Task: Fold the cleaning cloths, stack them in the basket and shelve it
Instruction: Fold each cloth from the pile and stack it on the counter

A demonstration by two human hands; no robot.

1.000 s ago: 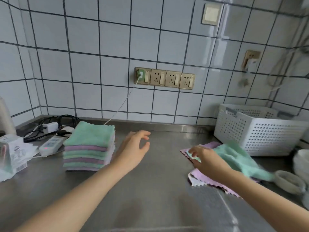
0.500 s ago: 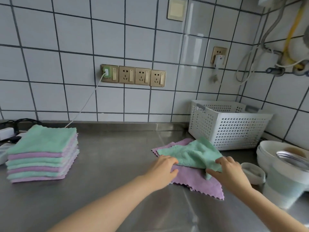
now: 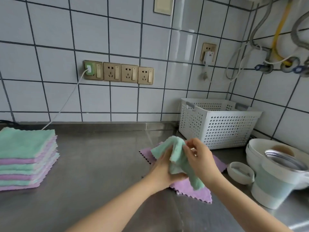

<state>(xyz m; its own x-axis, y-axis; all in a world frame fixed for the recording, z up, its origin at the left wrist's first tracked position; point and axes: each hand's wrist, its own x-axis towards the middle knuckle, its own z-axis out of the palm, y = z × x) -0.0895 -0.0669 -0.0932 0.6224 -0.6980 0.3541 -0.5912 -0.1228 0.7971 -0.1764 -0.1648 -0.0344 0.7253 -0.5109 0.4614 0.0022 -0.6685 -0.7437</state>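
Note:
A green cloth (image 3: 178,158) is bunched up and lifted a little above the steel counter, held between both hands. My left hand (image 3: 164,168) grips it from the left and below. My right hand (image 3: 199,158) pinches its upper right part. Under them a purple cloth (image 3: 197,190) lies flat on the counter. A stack of folded green and purple cloths (image 3: 27,158) stands at the far left. The white perforated basket (image 3: 219,124) sits at the back right against the tiled wall; I see nothing inside it from here.
White bowls (image 3: 260,151) and a pale pot with a metal lid (image 3: 277,180) stand at the right, a small round lid (image 3: 240,172) beside them. Wall sockets (image 3: 118,72) and a white cable (image 3: 66,101) hang above the counter. Pipes run in the right corner.
Both hands came together on the green cloth and lifted it off the purple one, bunching it. The view has swung to the right.

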